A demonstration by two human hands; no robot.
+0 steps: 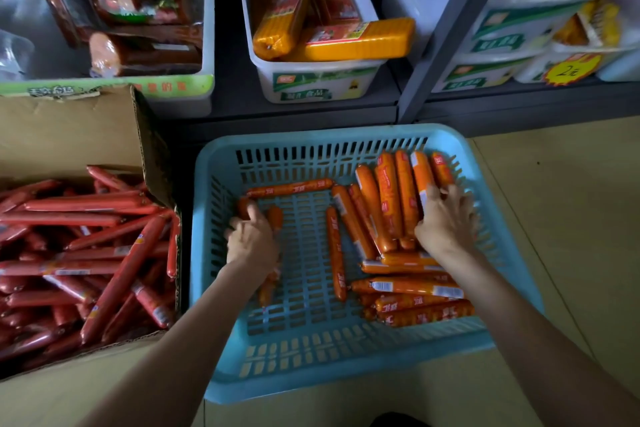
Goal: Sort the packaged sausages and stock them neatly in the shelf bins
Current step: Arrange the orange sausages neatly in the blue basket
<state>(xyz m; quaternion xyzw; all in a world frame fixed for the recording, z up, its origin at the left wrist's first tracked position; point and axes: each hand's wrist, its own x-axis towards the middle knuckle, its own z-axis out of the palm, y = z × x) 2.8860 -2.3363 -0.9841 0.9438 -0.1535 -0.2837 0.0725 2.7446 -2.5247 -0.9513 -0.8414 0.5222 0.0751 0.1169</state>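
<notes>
Left hand (251, 241) grips orange sausages (388, 204) in basket (311, 371); right hand (446, 218) presses row. Light, slick, bendy: grasp mid-length.

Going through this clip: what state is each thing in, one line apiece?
Blue basket: on floor, part-filled.
Orange sausages: loose in basket, mostly at right.
Left hand: grips sausages at basket's left.
Right hand: resting on right-hand sausages.
Cardboard box: open, holds red sausages.
White bin: holds orange packs.
</notes>
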